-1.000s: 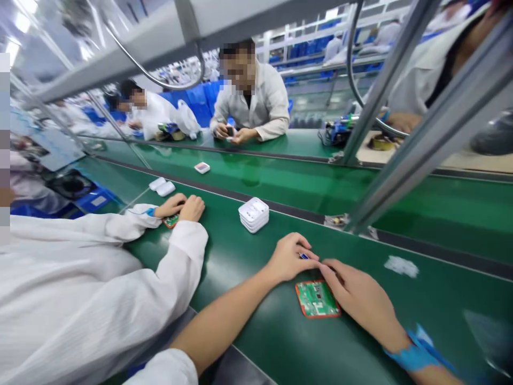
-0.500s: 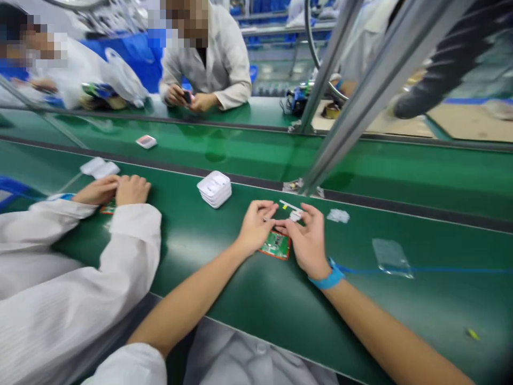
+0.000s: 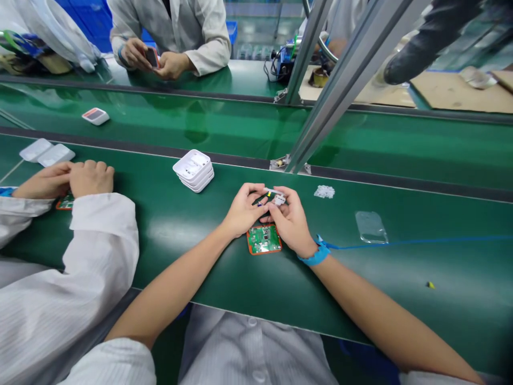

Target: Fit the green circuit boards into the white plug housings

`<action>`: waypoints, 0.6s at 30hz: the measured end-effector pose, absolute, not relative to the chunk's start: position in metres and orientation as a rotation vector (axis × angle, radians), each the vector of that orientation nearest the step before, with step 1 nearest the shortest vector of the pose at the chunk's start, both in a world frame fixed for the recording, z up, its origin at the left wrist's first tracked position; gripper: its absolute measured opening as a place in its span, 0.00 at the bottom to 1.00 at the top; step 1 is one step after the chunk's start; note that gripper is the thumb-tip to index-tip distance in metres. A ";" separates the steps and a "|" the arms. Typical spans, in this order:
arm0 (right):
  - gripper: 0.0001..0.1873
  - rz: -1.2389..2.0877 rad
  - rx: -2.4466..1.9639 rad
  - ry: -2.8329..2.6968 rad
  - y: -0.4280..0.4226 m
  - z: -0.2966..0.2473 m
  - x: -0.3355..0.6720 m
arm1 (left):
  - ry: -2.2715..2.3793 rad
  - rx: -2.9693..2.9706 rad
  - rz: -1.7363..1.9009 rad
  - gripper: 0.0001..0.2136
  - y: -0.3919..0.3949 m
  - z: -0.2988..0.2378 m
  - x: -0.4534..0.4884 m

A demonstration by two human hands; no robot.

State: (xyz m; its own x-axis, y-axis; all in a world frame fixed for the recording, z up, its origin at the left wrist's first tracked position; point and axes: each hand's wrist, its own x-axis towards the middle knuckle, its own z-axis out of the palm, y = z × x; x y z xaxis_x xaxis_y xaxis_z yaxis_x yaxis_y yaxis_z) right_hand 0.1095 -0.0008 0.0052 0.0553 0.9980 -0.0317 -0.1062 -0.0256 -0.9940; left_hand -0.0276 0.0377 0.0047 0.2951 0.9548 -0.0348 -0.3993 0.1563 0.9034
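My left hand [image 3: 243, 209] is curled above a green circuit board [image 3: 264, 239] with an orange-red rim, which lies flat on the bench. A small dark bit shows between its thumb and fingers, too small to name. Facing it, my right hand [image 3: 292, 220] pinches a small white plastic part [image 3: 279, 200]. A thin white strip [image 3: 274, 191] with a yellow tab spans the gap between the fingertips of both hands. A blue wrist strap [image 3: 316, 255] with a cord circles my right wrist.
Stacked white casings [image 3: 194, 170] stand left of my hands. To the right lie small white pieces [image 3: 324, 191], a clear plastic piece [image 3: 371, 227] and a yellow bit [image 3: 430, 285]. A co-worker's hands [image 3: 91, 179] work at left. A metal post [image 3: 340, 80] rises ahead.
The view has shifted, so the bench things appear farther left and higher. Both hands stay above the board, with the white part and strip between them. The picture is sharper now.
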 end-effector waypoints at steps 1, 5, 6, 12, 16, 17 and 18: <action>0.25 1.207 -1.191 -1.083 -0.001 0.004 0.109 | 0.785 0.930 1.118 0.23 0.037 0.005 -0.027; 0.23 1.007 -1.206 -1.071 -0.003 0.002 0.107 | 0.935 0.923 1.170 0.20 0.034 0.005 -0.025; 0.22 0.990 -1.202 -1.068 -0.003 0.001 0.107 | 0.967 0.944 1.177 0.19 0.034 0.005 -0.025; 0.24 1.034 -1.270 -1.002 0.000 -0.001 0.110 | 0.940 1.121 1.132 0.13 0.035 0.005 -0.030; 0.23 1.027 -1.263 -0.962 0.001 -0.003 0.111 | 0.850 1.167 1.041 0.13 0.036 0.007 -0.034; 0.23 1.020 -1.253 -0.954 0.001 -0.003 0.111 | 0.841 1.161 1.018 0.13 0.036 0.007 -0.034; 0.22 1.013 -1.244 -0.949 0.001 -0.003 0.111 | 0.840 1.149 1.004 0.13 0.036 0.008 -0.035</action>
State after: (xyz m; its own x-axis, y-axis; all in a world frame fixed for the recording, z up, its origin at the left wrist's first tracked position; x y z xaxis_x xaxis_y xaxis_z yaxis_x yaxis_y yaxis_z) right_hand 0.1110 0.0014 -0.0026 0.2858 0.9581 0.0199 -0.0822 0.0452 -0.9956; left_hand -0.0345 0.0363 0.0078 0.3395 0.9401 -0.0304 -0.1958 0.1022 0.9753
